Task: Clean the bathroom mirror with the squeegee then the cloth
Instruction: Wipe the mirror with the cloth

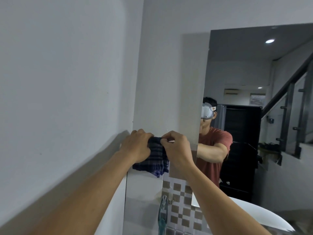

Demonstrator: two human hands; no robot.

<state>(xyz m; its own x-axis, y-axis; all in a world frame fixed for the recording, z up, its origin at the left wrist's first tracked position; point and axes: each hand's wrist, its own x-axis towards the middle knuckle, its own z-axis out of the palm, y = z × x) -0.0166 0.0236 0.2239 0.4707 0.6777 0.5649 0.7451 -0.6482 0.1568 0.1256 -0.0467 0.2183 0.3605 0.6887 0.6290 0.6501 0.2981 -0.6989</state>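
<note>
A dark blue plaid cloth (155, 158) hangs against the white wall just left of the mirror (254, 99). My left hand (137, 146) grips the cloth's upper left part. My right hand (176, 148) pinches its top right corner between thumb and fingers. A teal squeegee (163, 216) hangs from a hook on the wall below the cloth, above the checkered tiles. The mirror reflects a person in a red shirt with arms held forward.
A white wall (67, 82) fills the left side. Brown-and-white checkered tiles (181, 206) cover the wall low down. A white basin rim (264, 216) curves at the bottom right. The mirror reflects a staircase with a glass railing and a dark cabinet.
</note>
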